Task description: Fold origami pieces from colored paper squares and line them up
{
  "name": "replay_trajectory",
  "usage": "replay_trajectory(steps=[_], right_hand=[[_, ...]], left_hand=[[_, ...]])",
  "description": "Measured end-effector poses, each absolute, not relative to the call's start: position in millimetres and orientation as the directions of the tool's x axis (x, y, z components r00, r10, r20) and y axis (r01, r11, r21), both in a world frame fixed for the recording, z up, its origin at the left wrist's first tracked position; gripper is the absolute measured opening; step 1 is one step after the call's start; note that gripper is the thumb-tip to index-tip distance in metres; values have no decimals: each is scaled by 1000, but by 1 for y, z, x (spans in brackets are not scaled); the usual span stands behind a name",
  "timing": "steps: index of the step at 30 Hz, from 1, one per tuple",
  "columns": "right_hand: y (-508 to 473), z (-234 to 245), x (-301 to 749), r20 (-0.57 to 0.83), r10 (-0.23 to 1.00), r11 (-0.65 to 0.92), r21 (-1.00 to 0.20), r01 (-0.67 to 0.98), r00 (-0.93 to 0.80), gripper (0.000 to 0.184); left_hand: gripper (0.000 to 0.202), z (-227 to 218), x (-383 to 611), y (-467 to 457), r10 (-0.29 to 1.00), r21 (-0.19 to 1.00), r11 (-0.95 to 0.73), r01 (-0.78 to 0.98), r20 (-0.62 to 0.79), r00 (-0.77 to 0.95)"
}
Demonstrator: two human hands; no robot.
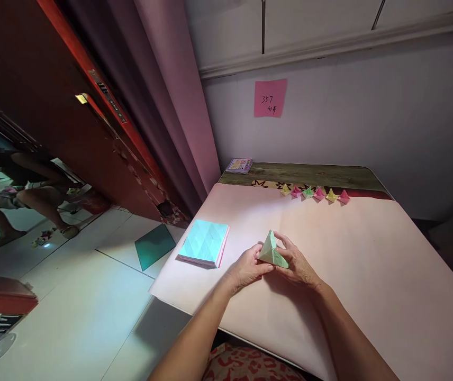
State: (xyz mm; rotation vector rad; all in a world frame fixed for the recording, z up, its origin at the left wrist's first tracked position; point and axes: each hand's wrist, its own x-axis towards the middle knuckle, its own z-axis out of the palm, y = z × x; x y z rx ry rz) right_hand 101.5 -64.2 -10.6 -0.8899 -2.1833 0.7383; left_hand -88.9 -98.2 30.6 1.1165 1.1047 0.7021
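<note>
Both hands hold a light green origami boat (271, 253), a partly folded paper piece with a tall triangular point, just above the pink-covered table. My left hand (249, 270) grips its left side, thumb along the lower edge. On the right side, the fingers of my right hand (296, 265) close around the paper, with the index finger near the fold. To the left lies a stack of square folding paper (205, 241) with a turquoise sheet on top. Several small folded paper boats (308, 192) in yellow, pink and green stand in a row at the back.
The table (377, 275) has a pale pink cover. A small stack of cards (239, 165) lies at its back left corner. A pink note (270, 98) is stuck to the wall. On the floor lies a dark green sheet (155, 246). A person's legs (39, 203) appear at far left.
</note>
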Motion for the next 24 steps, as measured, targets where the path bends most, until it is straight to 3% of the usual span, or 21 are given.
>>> replay_trajectory(steps=[5, 9, 11, 15, 19, 24], right_hand=[[-65, -5, 101, 352, 764, 579, -743, 336, -540, 18], [-64, -7, 102, 283, 867, 402, -883, 242, -409, 19], [-64, -9, 103, 244, 925, 285, -952, 108, -293, 33], [-64, -6, 101, 98, 980, 85, -993, -76, -176, 67], [-67, 1, 98, -81, 957, -95, -995, -36, -279, 49], [-65, -1, 101, -76, 967, -73, -997, 20, -243, 43]], left_hand=[[29, 28, -93, -100, 897, 939, 238, 247, -310, 314], [21, 21, -91, -99, 930, 934, 192, 302, -272, 249], [28, 16, -86, -99, 941, 943, 228, 241, -277, 195], [41, 9, -70, -99, 944, 948, 300, -109, -278, 179], [46, 8, -57, -100, 927, 915, 334, -226, -275, 255], [45, 13, -60, -93, 954, 942, 295, -162, -283, 94]])
